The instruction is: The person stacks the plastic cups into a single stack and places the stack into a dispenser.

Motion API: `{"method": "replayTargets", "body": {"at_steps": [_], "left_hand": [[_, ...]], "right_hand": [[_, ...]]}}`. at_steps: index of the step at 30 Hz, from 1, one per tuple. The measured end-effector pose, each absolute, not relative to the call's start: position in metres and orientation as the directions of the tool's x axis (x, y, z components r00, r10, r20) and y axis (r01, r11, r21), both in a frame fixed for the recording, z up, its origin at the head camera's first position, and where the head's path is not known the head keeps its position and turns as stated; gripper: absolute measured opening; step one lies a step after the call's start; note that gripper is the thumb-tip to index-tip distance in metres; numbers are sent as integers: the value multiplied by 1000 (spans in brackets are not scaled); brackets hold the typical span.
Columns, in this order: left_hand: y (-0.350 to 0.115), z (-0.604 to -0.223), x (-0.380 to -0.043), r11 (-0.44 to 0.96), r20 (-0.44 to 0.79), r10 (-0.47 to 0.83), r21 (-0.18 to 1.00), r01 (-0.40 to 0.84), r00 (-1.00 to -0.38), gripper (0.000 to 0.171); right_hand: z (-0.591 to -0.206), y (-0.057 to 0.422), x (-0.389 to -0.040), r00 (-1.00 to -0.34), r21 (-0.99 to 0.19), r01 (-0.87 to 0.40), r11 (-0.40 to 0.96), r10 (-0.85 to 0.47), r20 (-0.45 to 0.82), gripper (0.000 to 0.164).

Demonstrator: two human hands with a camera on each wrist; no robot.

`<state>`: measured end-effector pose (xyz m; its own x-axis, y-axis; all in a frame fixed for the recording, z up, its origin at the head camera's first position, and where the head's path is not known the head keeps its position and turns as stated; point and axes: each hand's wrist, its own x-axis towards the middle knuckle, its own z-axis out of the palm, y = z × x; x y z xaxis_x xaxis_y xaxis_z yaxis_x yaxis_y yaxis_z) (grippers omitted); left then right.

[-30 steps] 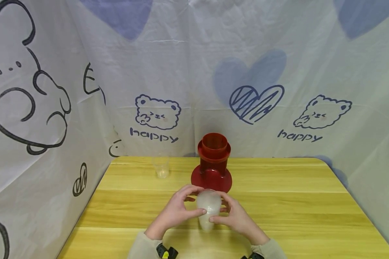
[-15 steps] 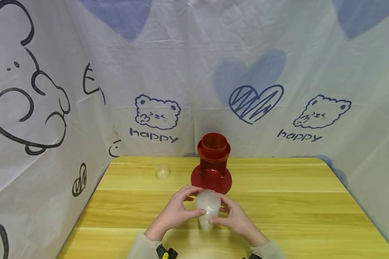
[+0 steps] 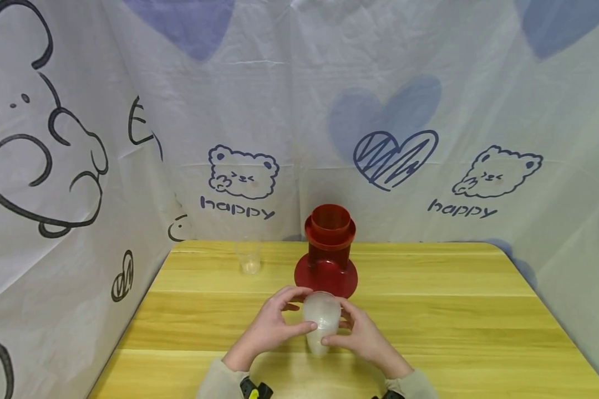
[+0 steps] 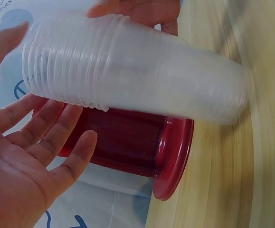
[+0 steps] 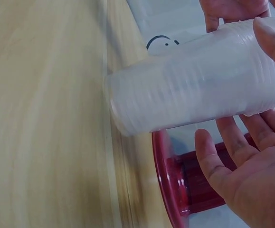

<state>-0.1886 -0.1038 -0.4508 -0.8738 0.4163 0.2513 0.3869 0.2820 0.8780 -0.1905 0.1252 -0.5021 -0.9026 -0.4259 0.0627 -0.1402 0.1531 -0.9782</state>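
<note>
A stack of nested clear plastic cups (image 3: 322,315) stands at the front middle of the wooden table, held between both hands. My left hand (image 3: 269,327) curves round its left side near the rims, with the thumb on the near side. On the other side my right hand (image 3: 361,335) holds it, thumb lower down on the near side. In the left wrist view the stacked cups (image 4: 142,71) show several rims close together at the wide end. The right wrist view shows the narrow end of the cups (image 5: 175,90) close over the table, with fingers along the wide end.
Just behind the stack stands a red plastic holder (image 3: 328,252) with a round base and an open tube on top. A single clear cup (image 3: 250,261) is at the back left of the wooden table (image 3: 454,321). White printed cloth (image 3: 319,111) hangs behind and at the sides.
</note>
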Motion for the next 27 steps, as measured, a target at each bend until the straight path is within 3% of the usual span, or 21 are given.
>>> {"method": "replayTargets", "body": {"at_steps": [8, 16, 27], "left_hand": [[-119, -470, -202, 277, 307, 284, 881, 384, -908, 53], [-137, -472, -213, 425, 333, 61, 844, 326, -941, 56], [-166, -482, -243, 494, 297, -118, 845, 203, -948, 80]], "right_hand": [[-502, 125, -191, -904, -979, -143, 143, -423, 71, 73], [-503, 125, -191, -908, -980, -126, 153, -416, 52, 74], [-502, 126, -192, -907, -982, -118, 150, -418, 45, 73]]}}
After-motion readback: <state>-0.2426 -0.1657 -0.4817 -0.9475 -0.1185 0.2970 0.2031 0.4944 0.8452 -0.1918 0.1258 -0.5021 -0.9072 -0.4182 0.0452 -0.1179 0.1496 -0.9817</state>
